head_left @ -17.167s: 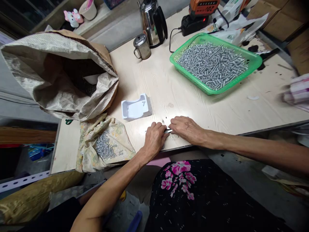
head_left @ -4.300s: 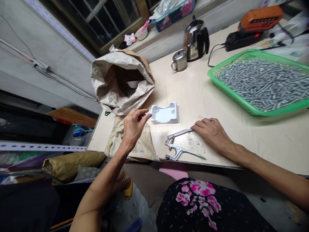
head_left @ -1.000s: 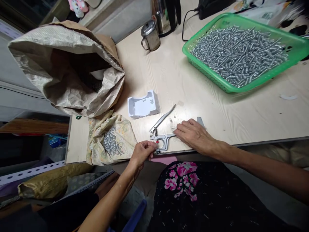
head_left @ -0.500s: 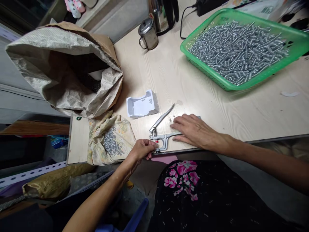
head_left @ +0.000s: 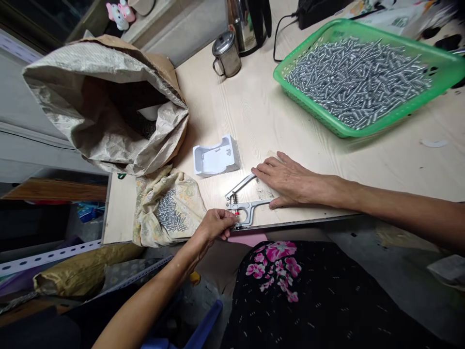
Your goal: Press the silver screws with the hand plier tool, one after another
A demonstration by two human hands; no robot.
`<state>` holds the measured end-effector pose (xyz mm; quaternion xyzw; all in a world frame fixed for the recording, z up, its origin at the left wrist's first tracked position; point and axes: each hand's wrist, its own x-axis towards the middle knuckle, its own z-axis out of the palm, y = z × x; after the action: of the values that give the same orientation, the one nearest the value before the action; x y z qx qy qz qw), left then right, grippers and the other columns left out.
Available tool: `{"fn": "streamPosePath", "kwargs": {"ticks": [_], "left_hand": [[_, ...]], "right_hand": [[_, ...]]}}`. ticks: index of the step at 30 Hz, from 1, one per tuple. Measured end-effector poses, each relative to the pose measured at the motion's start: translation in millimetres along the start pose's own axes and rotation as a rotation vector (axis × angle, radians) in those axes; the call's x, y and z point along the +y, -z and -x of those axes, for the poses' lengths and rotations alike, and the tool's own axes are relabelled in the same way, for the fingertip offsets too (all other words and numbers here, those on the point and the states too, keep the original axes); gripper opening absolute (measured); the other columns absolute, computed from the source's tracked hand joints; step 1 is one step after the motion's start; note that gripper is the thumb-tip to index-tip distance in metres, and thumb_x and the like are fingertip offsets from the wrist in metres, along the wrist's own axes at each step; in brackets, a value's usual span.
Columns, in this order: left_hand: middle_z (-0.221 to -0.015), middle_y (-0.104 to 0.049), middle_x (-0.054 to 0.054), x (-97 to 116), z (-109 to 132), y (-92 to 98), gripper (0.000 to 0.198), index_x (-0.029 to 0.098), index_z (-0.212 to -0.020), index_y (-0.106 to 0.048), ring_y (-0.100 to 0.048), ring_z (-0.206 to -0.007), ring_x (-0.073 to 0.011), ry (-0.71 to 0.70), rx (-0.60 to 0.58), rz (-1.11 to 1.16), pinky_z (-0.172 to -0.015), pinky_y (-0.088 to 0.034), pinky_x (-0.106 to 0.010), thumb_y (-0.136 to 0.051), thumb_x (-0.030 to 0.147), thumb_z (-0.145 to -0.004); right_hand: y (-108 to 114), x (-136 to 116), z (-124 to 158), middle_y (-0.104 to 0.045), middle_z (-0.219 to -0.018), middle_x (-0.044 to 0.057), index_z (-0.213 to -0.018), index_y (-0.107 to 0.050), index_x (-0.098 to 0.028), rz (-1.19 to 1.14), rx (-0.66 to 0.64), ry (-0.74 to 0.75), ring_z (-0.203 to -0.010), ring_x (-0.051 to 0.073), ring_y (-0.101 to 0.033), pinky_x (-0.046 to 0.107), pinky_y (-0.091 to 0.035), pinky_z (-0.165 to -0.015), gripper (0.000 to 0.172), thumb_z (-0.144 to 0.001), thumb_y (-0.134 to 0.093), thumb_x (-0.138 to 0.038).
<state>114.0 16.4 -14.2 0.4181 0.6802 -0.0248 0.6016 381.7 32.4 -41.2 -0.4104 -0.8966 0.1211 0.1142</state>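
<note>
Grey metal pliers (head_left: 242, 207) with a red dot at the jaw lie at the near table edge. My left hand (head_left: 214, 227) pinches at the jaw, fingers closed on something too small to make out. My right hand (head_left: 288, 179) lies flat over both handles, fingers stretched across the upper handle. A small white tray (head_left: 215, 157) with a few small metal parts stands just behind the pliers. To the left, a flowered cloth (head_left: 167, 212) carries a heap of small metal pieces.
A large paper sack (head_left: 105, 106) gapes open at the left. A green basket (head_left: 363, 77) full of metal pieces sits at the back right. A steel mug (head_left: 225, 54) and a kettle (head_left: 250, 22) stand at the back. The table edge (head_left: 308, 220) runs beside my lap.
My right hand has slid forward over the handles, and the upper handle has come down closer to the lower one. My left hand stays pinched at the jaw.
</note>
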Motion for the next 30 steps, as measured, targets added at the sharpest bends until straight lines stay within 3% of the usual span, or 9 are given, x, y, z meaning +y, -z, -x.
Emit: {"fn": "streamPosePath", "kwargs": {"ticks": [3, 5, 8, 10, 14, 17, 19, 24, 30], "left_hand": [[-0.041, -0.048, 0.006, -1.1, 2.1, 0.5, 0.023, 0.015, -0.073, -0.066, -0.042, -0.034, -0.007, -0.003, -0.006, -0.066, -0.038, -0.036, -0.018, -0.075, 0.036, -0.074], [-0.047, -0.051, 0.004, -1.6, 8.4, -1.8, 0.023, 0.015, -0.072, -0.067, -0.047, -0.041, -0.0092, -0.101, 0.068, -0.209, -0.043, -0.04, -0.021, -0.07, 0.036, -0.079], [-0.075, -0.064, -0.005, 0.3, 19.6, -11.8, 0.02, 0.015, -0.08, -0.069, -0.062, -0.069, -0.0172, -0.49, 0.37, -0.528, -0.064, -0.051, -0.029, -0.063, 0.033, -0.087], [-0.101, -0.065, -0.011, 4.9, 20.4, -21.5, 0.02, 0.016, -0.099, -0.068, -0.062, -0.095, -0.0241, -0.768, 0.479, -0.701, -0.083, -0.052, -0.037, -0.064, 0.033, -0.088], [-0.141, -0.049, -0.018, 21.8, -2.1, -36.7, 0.059, 0.016, -0.136, -0.047, -0.045, -0.127, -0.0332, -1.044, 0.355, -0.921, -0.104, -0.043, -0.05, -0.069, 0.035, -0.085], [-0.14, -0.049, -0.02, 33.9, -20.9, -39.2, 0.072, 0.013, -0.146, -0.034, -0.045, -0.124, -0.0332, -1.055, 0.276, -1.023, -0.103, -0.043, -0.051, -0.067, 0.037, -0.086], [-0.133, -0.052, -0.017, 38.9, -26.1, -38.6, 0.072, 0.014, -0.147, -0.033, -0.048, -0.117, -0.0315, -1.038, 0.26, -1.066, -0.099, -0.044, -0.05, -0.066, 0.038, -0.087], [-0.11, -0.058, -0.01, 42.2, -24.6, -40.1, 0.052, 0.017, -0.132, -0.05, -0.049, -0.102, -0.0276, -1.023, 0.279, -1.037, -0.088, -0.048, -0.043, -0.066, 0.039, -0.088], [-0.095, -0.059, -0.008, 40.1, -25.6, -45.5, 0.032, 0.017, -0.117, -0.06, -0.049, -0.094, -0.0257, -1.019, 0.308, -0.97, -0.082, -0.047, -0.04, -0.061, 0.037, -0.092]], "right_hand": [[6.7, -6.6, 0.6, -0.062, -0.108, 0.013, -0.117, -0.056, -0.017, 0.049, -0.046, -0.011, -0.099, 0.031, -0.05, 0.047, -0.038, -0.089, 0.061, -0.071, -0.077, -0.051], [8.8, -10.1, 1.3, -0.061, -0.105, 0.012, -0.11, -0.057, -0.016, 0.073, -0.062, -0.021, -0.096, 0.03, -0.049, 0.043, -0.039, -0.084, 0.053, -0.072, -0.078, -0.047], [8.9, -14.4, 4.2, -0.061, -0.102, 0.011, -0.104, -0.057, -0.017, 0.067, -0.043, -0.018, -0.093, 0.028, -0.049, 0.038, -0.04, -0.078, 0.039, -0.077, -0.075, -0.039], [8.0, -16.9, 7.0, -0.06, -0.102, 0.011, -0.103, -0.056, -0.017, 0.043, -0.027, -0.014, -0.093, 0.026, -0.049, 0.036, -0.041, -0.076, 0.033, -0.08, -0.073, -0.034], [6.5, -21.0, 11.7, -0.06, -0.102, 0.012, -0.111, -0.054, -0.013, -0.012, -0.03, -0.053, -0.092, 0.025, -0.05, 0.035, -0.044, -0.076, 0.039, -0.08, -0.073, -0.03], [6.4, -21.8, 13.8, -0.059, -0.108, 0.015, -0.117, -0.052, -0.012, -0.034, 0.005, -0.124, -0.095, 0.027, -0.05, 0.037, -0.046, -0.075, 0.053, -0.077, -0.075, -0.037], [6.3, -21.1, 14.6, -0.059, -0.106, 0.015, -0.112, -0.056, -0.014, -0.017, 0.01, -0.149, -0.094, 0.028, -0.051, 0.037, -0.045, -0.073, 0.049, -0.076, -0.075, -0.042], [4.0, -18.9, 16.1, -0.061, -0.097, 0.011, -0.098, -0.06, -0.016, 0.031, 0.01, -0.12, -0.089, 0.023, -0.052, 0.034, -0.041, -0.074, 0.022, -0.088, -0.064, -0.035], [-3.0, -17.2, 18.1, -0.06, -0.09, 0.009, -0.091, -0.061, -0.015, 0.004, 0.048, -0.069, -0.085, 0.021, -0.051, 0.032, -0.037, -0.073, 0.016, -0.095, -0.055, -0.03]]}}
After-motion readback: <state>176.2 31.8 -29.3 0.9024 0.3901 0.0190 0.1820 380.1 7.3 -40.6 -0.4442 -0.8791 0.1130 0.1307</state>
